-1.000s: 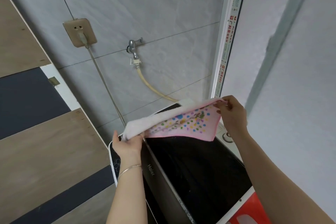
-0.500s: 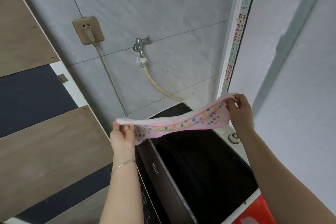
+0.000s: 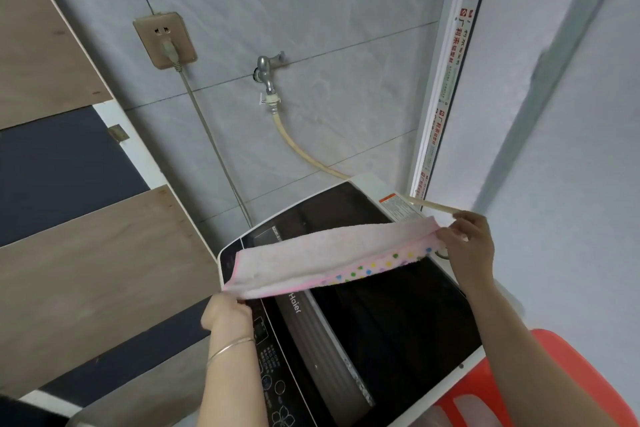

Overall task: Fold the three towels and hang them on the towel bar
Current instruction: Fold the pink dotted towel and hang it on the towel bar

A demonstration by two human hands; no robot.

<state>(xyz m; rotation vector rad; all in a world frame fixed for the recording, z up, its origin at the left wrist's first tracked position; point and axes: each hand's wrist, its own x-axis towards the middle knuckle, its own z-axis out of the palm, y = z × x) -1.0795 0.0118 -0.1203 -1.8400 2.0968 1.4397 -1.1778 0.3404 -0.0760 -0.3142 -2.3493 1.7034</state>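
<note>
While nothing in view shows a towel bar, the nearest things sit along the bottom of the frame: a red plastic item [image 3: 485, 388] at the lower right, too cropped to name, and a thin bangle [image 3: 230, 347] on the wrist at lower centre. Just above that wrist the left hand [image 3: 227, 314] grips the near end of the pink towel [image 3: 329, 260], fingers curled in under the cloth. The towel is folded lengthwise into a narrow band, plain side up, with a dotted edge showing along its lower border. It hangs stretched in the air above the dark lid of the washing machine [image 3: 398, 326], and whether it touches the lid cannot be told. Its long axis runs from lower left to upper right across the middle of the frame, so the left hand holds the nearer, lower end. The right hand [image 3: 467, 243], at the right, pinches the farther, higher end between thumb and fingertips.

The next fold would likely bring those two ends together.

Beyond the machine, a pale hose [image 3: 304, 156] climbs the grey tiled wall to a metal tap [image 3: 268, 68]. A plugged socket [image 3: 165, 40] sits at upper left.
</note>
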